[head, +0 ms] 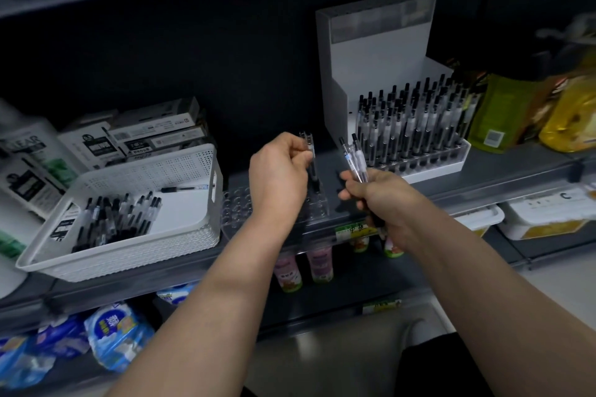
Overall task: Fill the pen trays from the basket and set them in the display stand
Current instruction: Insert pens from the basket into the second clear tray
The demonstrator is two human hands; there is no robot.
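Pinching one pen [311,156] upright between thumb and fingers of the left hand [279,171], tip down at the right-hand holes of the tray [237,206] — long axis near vertical, so probably just a straight push down from the fingers; seated or not, cannot tell. Gripping a fanned bundle [354,158] in the curled right hand [371,196] just right of the tray, tops leaning up and left. Just left of the tray, the basket [145,177] with more pens — right and behind, the stand [374,51] with a full tray [451,158].
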